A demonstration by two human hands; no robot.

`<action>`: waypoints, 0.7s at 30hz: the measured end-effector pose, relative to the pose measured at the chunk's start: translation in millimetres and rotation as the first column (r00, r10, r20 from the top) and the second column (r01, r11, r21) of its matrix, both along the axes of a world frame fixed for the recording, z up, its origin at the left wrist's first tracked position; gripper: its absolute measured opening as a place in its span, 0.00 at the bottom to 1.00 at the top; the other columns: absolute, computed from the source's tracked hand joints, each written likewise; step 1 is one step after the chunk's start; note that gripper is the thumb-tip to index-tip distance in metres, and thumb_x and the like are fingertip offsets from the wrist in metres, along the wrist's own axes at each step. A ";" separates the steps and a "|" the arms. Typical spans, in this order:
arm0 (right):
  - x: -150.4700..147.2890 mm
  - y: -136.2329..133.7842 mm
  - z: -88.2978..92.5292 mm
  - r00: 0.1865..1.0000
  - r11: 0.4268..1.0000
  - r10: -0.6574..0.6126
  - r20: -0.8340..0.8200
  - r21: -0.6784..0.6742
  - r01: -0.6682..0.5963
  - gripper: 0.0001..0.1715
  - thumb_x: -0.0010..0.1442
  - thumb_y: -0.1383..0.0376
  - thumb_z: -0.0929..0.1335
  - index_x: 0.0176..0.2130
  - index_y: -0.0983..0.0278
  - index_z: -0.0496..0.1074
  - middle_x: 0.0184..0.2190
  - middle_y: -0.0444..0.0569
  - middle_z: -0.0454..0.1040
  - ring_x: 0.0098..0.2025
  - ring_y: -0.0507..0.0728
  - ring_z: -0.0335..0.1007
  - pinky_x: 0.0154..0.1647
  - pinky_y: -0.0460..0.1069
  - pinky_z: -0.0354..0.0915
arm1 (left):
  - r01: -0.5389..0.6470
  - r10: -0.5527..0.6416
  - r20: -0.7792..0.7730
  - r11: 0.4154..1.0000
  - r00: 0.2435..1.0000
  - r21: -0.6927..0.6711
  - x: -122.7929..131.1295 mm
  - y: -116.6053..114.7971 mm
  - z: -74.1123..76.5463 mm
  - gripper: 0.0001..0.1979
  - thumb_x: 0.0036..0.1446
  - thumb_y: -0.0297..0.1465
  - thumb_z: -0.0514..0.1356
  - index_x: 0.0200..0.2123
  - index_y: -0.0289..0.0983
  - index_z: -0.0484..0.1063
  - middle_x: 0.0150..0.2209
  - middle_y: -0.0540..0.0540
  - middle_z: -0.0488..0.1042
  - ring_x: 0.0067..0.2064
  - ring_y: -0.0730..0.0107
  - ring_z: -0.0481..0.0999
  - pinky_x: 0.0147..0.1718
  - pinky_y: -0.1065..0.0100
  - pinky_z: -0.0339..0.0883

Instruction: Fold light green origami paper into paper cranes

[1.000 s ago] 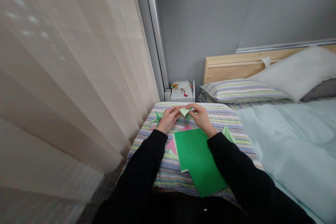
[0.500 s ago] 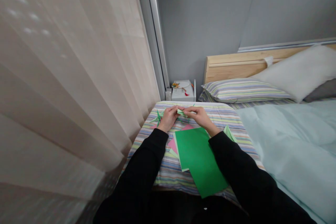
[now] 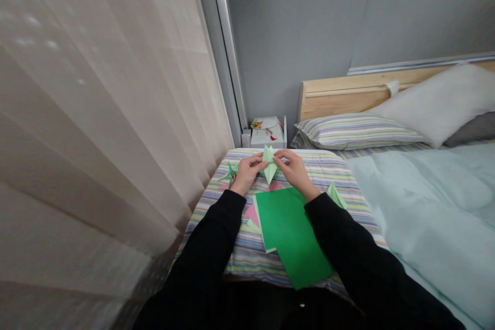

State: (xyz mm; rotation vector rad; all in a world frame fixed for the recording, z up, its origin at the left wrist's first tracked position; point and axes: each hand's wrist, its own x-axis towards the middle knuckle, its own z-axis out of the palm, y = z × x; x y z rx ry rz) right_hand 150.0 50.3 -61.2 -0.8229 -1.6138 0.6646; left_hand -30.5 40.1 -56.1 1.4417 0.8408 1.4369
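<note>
Between my left hand [image 3: 249, 172] and my right hand [image 3: 294, 172] is a pale green folded origami paper [image 3: 269, 164], pointed at both ends and held above the bed. Fingers of both hands pinch its sides. A dark green origami crane [image 3: 231, 175] lies just beyond my left wrist, partly hidden by that hand. Below my hands lie green paper sheets [image 3: 290, 237], with a pink paper [image 3: 252, 215] poking out at their left. A small pale green folded piece [image 3: 335, 197] rests beyond my right forearm.
The papers lie on a striped bedsheet [image 3: 216, 227], bordered on the left by a beige curtain [image 3: 116, 113]. A pale blue duvet [image 3: 425, 206] lies to the right. Beyond are a striped pillow [image 3: 356, 133], a wooden headboard [image 3: 348, 85] and a white box [image 3: 267, 135].
The pale green paper has opened from a flattened fold into a taller pointed shape, and my hands have spread slightly apart around it. The view has shifted slightly.
</note>
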 end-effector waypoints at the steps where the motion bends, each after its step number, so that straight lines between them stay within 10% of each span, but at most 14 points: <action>1: -0.7 -1.2 1.0 1.000 1.000 0.003 -0.013 -0.004 -0.003 0.14 0.58 0.53 0.73 0.33 0.61 0.76 0.47 0.55 0.78 0.53 0.64 0.73 0.42 0.53 0.72 | -0.026 0.026 -0.004 1.000 1.000 0.013 -0.5 -0.6 0.8 0.11 0.47 0.35 0.74 0.31 0.34 0.83 0.54 0.38 0.80 0.55 0.54 0.78 0.56 0.59 0.67; 9: -4.1 4.5 -4.9 0.997 0.995 0.030 -0.070 -0.093 -0.036 0.18 0.52 0.51 0.75 0.26 0.61 0.73 0.25 0.47 0.76 0.29 0.56 0.71 0.36 0.52 0.69 | -0.123 0.123 -0.014 0.992 0.992 -0.008 -1.1 2.2 -2.9 0.14 0.45 0.39 0.74 0.31 0.35 0.81 0.33 0.44 0.83 0.35 0.64 0.80 0.41 0.62 0.73; 21: -3.9 4.9 -4.5 0.983 0.985 0.063 -0.171 -0.149 -0.089 0.18 0.48 0.55 0.77 0.29 0.61 0.70 0.26 0.45 0.76 0.30 0.57 0.73 0.37 0.52 0.69 | -0.179 0.179 -0.031 0.984 0.983 -0.019 0.9 -4.2 3.4 0.16 0.44 0.39 0.75 0.26 0.35 0.74 0.25 0.49 0.77 0.26 0.70 0.75 0.31 0.67 0.70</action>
